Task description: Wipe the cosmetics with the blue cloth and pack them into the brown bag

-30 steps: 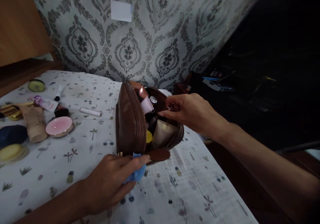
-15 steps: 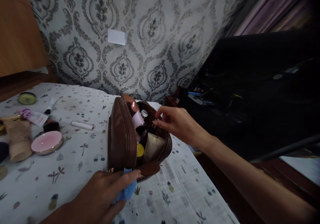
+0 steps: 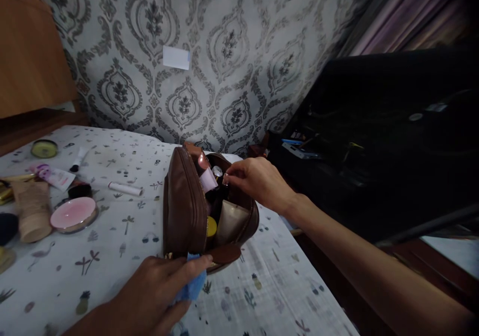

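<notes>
An unzipped brown bag (image 3: 183,206) stands on the patterned white cloth (image 3: 123,276), with cosmetics inside: a beige tube (image 3: 231,221), a yellow-lidded item (image 3: 211,226) and a pink item (image 3: 208,180). My left hand (image 3: 160,286) is closed on a blue cloth (image 3: 194,281), its fingers against the bag's near edge. Inside the bag's opening, at its right side, the fingertips of my right hand (image 3: 254,178) pinch something small and shiny that I cannot make out.
To the left lie a pink compact (image 3: 74,214), a beige bottle (image 3: 33,211), a white tube (image 3: 56,176), a white stick (image 3: 125,188) and a yellow-green round container (image 3: 44,149). A large black panel (image 3: 374,141) rises at the right, beyond the cloth's edge.
My right hand has shifted slightly left within the bag's opening, its fingertips now together on a small shiny thing. My left hand keeps the blue cloth at the bag's edge.
</notes>
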Available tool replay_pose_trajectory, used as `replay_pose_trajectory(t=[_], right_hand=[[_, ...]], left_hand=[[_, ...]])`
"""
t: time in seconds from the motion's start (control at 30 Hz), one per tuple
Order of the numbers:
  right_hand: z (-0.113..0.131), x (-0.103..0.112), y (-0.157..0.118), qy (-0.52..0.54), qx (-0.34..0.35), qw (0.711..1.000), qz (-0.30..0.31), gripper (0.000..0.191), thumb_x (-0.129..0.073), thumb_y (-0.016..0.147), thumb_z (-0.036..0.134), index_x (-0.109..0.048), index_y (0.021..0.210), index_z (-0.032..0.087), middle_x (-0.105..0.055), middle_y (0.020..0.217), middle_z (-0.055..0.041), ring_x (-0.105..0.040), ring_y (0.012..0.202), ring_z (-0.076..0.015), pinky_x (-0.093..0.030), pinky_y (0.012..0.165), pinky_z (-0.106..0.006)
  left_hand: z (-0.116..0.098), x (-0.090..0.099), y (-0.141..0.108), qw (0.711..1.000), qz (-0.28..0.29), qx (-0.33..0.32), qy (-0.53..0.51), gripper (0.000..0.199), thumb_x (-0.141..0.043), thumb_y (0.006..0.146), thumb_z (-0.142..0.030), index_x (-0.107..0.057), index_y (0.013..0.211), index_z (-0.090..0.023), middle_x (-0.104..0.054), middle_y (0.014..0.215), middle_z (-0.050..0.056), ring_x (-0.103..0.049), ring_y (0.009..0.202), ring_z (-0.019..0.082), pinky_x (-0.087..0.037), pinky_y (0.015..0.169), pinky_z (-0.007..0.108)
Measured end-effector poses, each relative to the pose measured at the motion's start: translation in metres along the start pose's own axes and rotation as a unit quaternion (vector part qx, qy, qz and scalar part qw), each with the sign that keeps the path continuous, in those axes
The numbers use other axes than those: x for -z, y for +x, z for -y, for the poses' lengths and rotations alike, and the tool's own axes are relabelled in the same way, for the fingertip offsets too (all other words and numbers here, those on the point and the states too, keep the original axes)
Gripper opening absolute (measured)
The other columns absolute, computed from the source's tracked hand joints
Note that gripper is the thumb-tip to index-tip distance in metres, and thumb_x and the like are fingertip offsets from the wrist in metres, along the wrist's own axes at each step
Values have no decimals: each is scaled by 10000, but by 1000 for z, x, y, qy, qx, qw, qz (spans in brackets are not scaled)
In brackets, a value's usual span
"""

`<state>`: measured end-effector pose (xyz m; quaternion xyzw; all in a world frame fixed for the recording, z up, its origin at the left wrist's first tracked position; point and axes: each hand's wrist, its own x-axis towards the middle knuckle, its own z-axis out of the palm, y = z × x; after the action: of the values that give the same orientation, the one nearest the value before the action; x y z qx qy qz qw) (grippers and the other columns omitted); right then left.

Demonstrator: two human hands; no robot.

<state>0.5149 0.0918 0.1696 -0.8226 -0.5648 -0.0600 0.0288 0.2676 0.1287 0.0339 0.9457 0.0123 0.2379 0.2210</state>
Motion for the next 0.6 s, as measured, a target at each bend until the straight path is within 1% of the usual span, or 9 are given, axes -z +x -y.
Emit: replay_pose_trajectory(t=[0.13,0.3,0.43,0.53,0.6], right_hand=[[-2,2,-3,-7,11,1000,-1,196,-628,910,317,-779,1012,244,-771,884,-37,-682,794,-176,-392,626,-250],[-1,3,-7,-12,19,1000,-13,191,-606,917,278,-759,1020,233,-764,931,-40,-683,832,-187,-408,653,-260],[3,2,-7,-24,73,996,-40,204,-561,951,269,-730,1055,220,-731,1055,-52,-667,928,-188,-421,719,-261],[8,1,-4,-33,108,993,-30,220,-561,957,286,-722,1081,203,-711,1073,-63,-655,925,-186,-417,732,-263],[11,-1,0,-42,115,992,-19,232,-573,948,294,-715,1101,194,-700,1078,-70,-648,923,-190,-412,722,-266]], left_hand=[[1,-3,1,1000,-7,-1,-9,712,-473,747,-28,-373,1403,-286,-737,1088,1,-708,846,146,-594,742,243],[3,-2,1,1000,-19,-14,-3,707,-461,748,-24,-371,1402,-276,-739,1072,0,-708,812,149,-593,698,244],[3,-2,-1,1000,-17,-12,-7,651,-471,799,-52,-389,1406,-274,-738,1079,0,-704,830,142,-593,721,245],[2,-2,0,1000,-16,-12,10,637,-484,807,-74,-394,1401,-286,-741,1081,-4,-706,820,148,-595,714,248],[2,-2,1,1000,-21,-12,20,643,-483,806,-76,-385,1402,-294,-747,1065,-6,-709,785,148,-588,668,232]])
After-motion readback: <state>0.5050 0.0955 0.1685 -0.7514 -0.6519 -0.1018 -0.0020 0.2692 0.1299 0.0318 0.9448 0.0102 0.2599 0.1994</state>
